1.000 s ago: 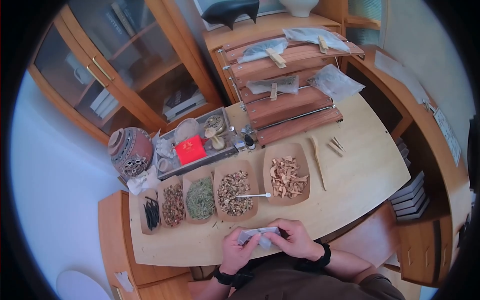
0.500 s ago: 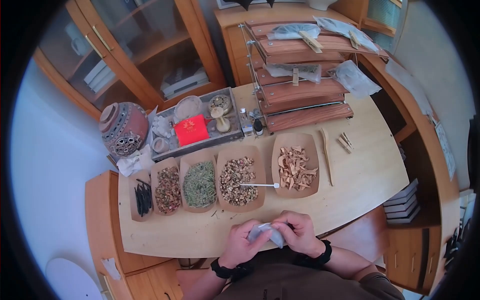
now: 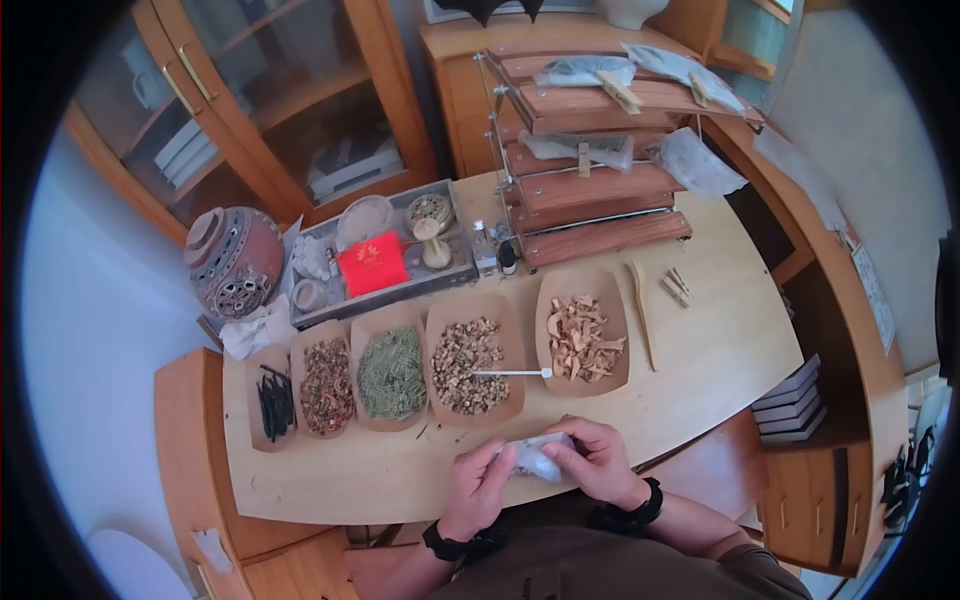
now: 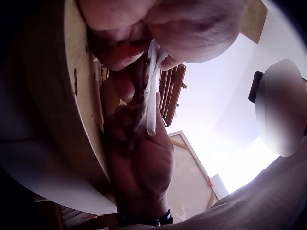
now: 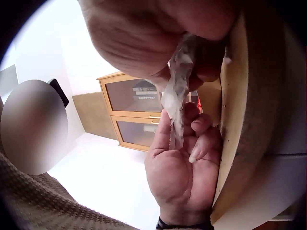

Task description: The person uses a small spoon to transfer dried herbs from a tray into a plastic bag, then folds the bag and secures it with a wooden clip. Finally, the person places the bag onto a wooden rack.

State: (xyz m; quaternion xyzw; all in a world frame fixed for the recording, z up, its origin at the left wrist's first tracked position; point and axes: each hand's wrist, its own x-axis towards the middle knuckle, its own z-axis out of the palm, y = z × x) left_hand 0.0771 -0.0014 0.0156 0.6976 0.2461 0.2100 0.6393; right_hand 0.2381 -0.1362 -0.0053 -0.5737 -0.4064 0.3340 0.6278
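Note:
A small translucent plastic bag (image 3: 537, 458) is held between both hands at the table's near edge, close to the torso. My left hand (image 3: 476, 489) pinches its left end with thumb and fingers. The right hand (image 3: 602, 468) grips the other end, its thumb lying across the front face. In the right wrist view the bag (image 5: 178, 81) looks creased and thin, seen nearly edge on. The left wrist view also shows its pale edge (image 4: 152, 103) between the two hands. Beyond the hands stands a paper tray of mixed dried pieces (image 3: 468, 365) with a small white-ended stick (image 3: 515, 373) across it.
More paper trays hold dark pods (image 3: 275, 402), reddish bits (image 3: 327, 388), green herb (image 3: 391, 373) and woody slices (image 3: 583, 340). A wooden tool (image 3: 643, 315) and clothespins (image 3: 677, 287) lie at right. Behind are a grey tray (image 3: 375, 287), a patterned jar (image 3: 235, 262) and a tiered wooden rack (image 3: 600, 185) with clipped bags.
The bag's near face has tilted and shifted between the hands; the left hand has regripped its end. The head view has turned slightly. Trays and tools stay in place.

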